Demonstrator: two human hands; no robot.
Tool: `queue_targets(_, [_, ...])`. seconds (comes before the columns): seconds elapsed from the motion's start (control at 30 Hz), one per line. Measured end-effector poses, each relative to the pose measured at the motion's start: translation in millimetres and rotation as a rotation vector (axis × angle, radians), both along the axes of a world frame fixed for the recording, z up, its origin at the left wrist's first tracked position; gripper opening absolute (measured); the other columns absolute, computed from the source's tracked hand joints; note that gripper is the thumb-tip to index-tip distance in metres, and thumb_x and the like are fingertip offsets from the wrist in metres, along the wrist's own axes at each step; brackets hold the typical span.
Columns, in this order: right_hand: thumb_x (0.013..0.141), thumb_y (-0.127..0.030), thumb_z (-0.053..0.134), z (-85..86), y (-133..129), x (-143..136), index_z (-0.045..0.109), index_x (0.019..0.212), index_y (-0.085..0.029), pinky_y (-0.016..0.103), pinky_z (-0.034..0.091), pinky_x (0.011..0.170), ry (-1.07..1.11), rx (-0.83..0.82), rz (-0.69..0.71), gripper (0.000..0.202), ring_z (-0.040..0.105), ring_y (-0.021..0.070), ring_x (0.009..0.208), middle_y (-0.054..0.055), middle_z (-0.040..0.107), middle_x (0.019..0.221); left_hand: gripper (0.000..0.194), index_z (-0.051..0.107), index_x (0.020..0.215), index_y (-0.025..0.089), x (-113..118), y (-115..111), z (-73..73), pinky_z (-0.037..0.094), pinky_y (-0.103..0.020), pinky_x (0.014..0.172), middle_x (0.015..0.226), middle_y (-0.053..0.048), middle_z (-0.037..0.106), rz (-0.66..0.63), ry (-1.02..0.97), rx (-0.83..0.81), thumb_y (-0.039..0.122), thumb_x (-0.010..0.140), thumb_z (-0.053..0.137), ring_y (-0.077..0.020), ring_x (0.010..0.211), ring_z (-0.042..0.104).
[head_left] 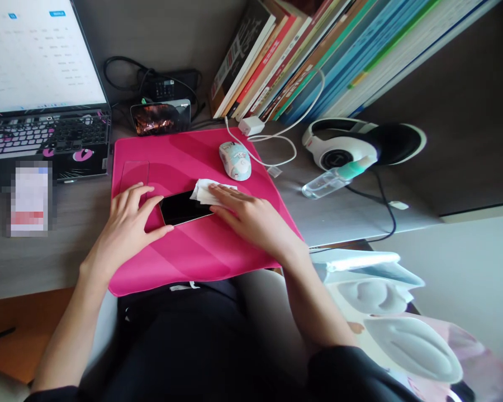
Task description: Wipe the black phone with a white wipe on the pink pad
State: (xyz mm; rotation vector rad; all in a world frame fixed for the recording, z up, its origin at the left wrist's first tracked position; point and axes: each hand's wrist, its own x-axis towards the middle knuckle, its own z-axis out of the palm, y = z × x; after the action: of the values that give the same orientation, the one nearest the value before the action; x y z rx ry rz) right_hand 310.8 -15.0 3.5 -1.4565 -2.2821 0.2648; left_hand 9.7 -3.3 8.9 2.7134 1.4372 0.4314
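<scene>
A black-screened phone [182, 209] lies flat on a pink desk mat [188, 251]. My left hand [128, 220] is at its left end, thumb and index finger spread to the two corners, holding it by the edges. Under the fingers of my right hand [254, 220] is a folded white tissue [203, 191], pressed onto the right part of the screen and partly hiding it. Just beyond my left fingers rests a thin clear rectangular sheet [134, 172], its near end hidden by the hand.
A patterned mouse [235, 161] sits behind my right hand. Around the mat are a laptop [46, 134], a propped phone [161, 117], a white charger [251, 125] with cable, books [272, 61], a clear spray bottle [324, 184] and headphones [339, 145]. A blurred-out item [30, 198] is left.
</scene>
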Motion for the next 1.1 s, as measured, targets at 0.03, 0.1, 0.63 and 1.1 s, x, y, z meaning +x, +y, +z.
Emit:
queue_targets(0.03, [0.112, -0.034, 0.055, -2.2, 2, -3, 0.057, 0.159, -0.019, 0.053, 0.058, 0.117, 0.003, 0.01, -0.01, 0.049, 0.062, 0.0321, 0.144, 0.013, 0.061, 0.159, 0.057, 0.058, 0.149, 0.024, 0, 0, -0.2, 0.037, -0.064, 0.124, 0.158, -0.019, 0.05, 0.004, 0.001, -0.003, 0.052, 0.101, 0.07, -0.0408, 0.155, 0.042])
queue_targets(0.1, [0.111, -0.036, 0.056, -6.5, 4, -10, 0.059, 0.156, -0.016, 0.053, 0.055, 0.12, 0.006, 0.05, -0.014, 0.05, 0.061, 0.0326, 0.146, 0.015, 0.062, 0.157, 0.057, 0.059, 0.148, 0.022, 0, 0, -0.5, 0.037, -0.064, 0.124, 0.158, -0.02, 0.051, 0.01, 0.003, -0.002, 0.052, 0.1, 0.071, -0.0412, 0.155, 0.041])
queue_targets(0.63, [0.11, -0.053, 0.054, -12.4, 4, -88, 0.061, 0.152, -0.009, 0.051, 0.041, 0.131, 0.093, 0.086, 0.302, 0.06, 0.053, 0.0302, 0.153, 0.022, 0.061, 0.158, 0.06, 0.056, 0.149, 0.024, -7, 1, -7.3, 0.037, -0.067, 0.124, 0.158, -0.018, 0.055, 0.026, -0.061, 0.0, 0.036, 0.094, 0.078, -0.0428, 0.156, 0.039])
queue_targets(1.1, [0.112, -0.042, 0.055, -7.3, -21, -70, 0.07, 0.143, -0.019, 0.047, 0.053, 0.123, 0.138, 0.103, 0.346, 0.041, 0.064, 0.0259, 0.143, 0.012, 0.072, 0.148, 0.06, 0.058, 0.148, 0.025, -5, -1, -4.4, 0.035, -0.065, 0.127, 0.161, -0.017, 0.052, 0.033, -0.058, -0.04, 0.034, 0.093, 0.08, -0.0401, 0.159, 0.036])
